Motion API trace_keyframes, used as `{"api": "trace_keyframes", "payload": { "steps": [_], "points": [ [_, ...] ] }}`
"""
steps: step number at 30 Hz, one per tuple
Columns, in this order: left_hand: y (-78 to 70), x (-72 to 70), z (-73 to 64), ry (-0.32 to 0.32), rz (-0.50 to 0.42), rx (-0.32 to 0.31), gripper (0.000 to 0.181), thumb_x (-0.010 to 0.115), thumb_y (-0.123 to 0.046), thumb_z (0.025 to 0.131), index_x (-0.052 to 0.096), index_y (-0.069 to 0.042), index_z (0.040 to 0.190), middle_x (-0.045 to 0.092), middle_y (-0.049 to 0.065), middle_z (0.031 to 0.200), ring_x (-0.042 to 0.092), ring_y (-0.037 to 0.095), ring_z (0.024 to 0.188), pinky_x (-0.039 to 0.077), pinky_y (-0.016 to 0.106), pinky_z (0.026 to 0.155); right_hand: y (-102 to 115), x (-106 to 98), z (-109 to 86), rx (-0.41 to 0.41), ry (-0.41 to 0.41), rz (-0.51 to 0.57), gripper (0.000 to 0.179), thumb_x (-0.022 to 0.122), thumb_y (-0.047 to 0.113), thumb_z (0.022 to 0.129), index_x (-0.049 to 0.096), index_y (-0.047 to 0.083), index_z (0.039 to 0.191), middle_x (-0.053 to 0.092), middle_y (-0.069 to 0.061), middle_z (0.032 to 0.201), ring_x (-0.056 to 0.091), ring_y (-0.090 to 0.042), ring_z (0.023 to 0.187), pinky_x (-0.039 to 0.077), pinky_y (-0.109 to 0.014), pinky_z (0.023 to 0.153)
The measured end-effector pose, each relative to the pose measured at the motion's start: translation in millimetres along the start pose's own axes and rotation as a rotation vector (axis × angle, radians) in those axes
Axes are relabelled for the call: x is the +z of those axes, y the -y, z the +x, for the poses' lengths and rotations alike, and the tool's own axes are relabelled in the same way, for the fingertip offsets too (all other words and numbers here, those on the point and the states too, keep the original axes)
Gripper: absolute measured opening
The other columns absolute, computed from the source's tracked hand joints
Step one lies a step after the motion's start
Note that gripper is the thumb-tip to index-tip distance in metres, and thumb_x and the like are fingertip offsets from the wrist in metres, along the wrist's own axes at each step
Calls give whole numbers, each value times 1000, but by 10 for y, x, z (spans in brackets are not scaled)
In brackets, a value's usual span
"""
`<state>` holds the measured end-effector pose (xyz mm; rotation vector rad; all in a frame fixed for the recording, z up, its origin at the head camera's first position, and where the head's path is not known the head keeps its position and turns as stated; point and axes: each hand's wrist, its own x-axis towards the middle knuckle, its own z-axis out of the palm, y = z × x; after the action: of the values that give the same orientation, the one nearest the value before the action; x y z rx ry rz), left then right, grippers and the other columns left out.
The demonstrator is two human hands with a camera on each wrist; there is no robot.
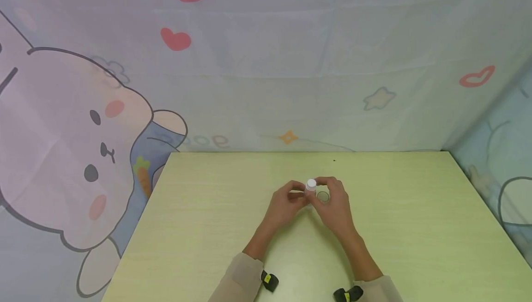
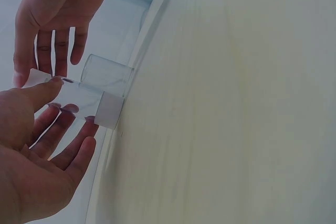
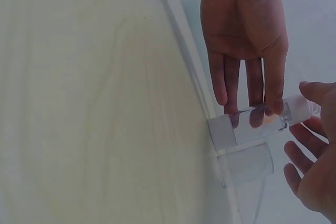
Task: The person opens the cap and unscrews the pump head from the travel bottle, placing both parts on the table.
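Observation:
A clear bottle [image 2: 84, 98] with a white bottom band [image 2: 109, 110] and a white cap [image 1: 311, 184] stands upright on the table. My left hand [image 1: 287, 205] grips its see-through body, thumb on one side and fingers on the other, as the left wrist view shows. At the top, my right hand [image 3: 315, 166] pinches the white cap [image 3: 297, 108] between thumb and forefinger, its other fingers loosely bent. Close beside the bottle, on the right hand's side, stands a short clear cylinder [image 3: 247, 164]; its round rim [image 1: 323, 196] shows in the head view.
The pale wooden table [image 1: 199, 228] reaches back to a cloth backdrop [image 1: 266, 85] printed with hearts and a rabbit. A tiny dark speck [image 1: 334, 160] lies near the far edge. Black wrist cameras sit on the left sleeve [image 1: 241, 274] and the right sleeve [image 1: 380, 289].

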<state>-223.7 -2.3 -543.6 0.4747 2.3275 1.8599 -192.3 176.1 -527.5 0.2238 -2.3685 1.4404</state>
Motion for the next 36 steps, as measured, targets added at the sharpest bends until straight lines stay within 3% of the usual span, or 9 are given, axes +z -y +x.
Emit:
{"api": "trace_keyframes", "payload": {
  "steps": [4, 11, 20, 36],
  "points": [
    [-7, 6, -10, -2, 2, 2, 26, 80, -24, 98, 70, -17, 121, 71, 3, 129, 72, 25, 120, 61, 39, 94, 12, 6, -5, 5, -3, 4, 34, 82, 23, 96, 67, 9, 123, 67, -7, 121, 57, -33, 122, 43, -52, 100],
    [-255, 18, -74, -19, 18, -12, 23, 78, -13, 99, 69, -7, 119, 70, 14, 128, 71, 38, 119, 60, 49, 95, 18, 1, -10, 8, 1, 2, 33, 82, 23, 97, 66, 9, 123, 67, -7, 122, 57, -31, 123, 44, -53, 102],
    [-14, 22, -9, -8, 10, -2, 25, 78, -17, 100, 70, -16, 123, 71, 6, 130, 71, 30, 120, 60, 46, 96, -12, -11, 4, 34, -1, -7, 32, 81, 26, 97, 67, 11, 121, 67, -7, 121, 57, -31, 123, 44, -51, 102],
    [9, -7, -1, 4, 4, 0, 25, 80, -26, 99, 70, -20, 121, 71, -3, 127, 72, 23, 118, 61, 36, 92, -38, -32, 41, -53, 35, -35, 27, 77, 19, 101, 69, 6, 123, 70, -9, 125, 58, -35, 126, 45, -62, 106]
  ]
}}
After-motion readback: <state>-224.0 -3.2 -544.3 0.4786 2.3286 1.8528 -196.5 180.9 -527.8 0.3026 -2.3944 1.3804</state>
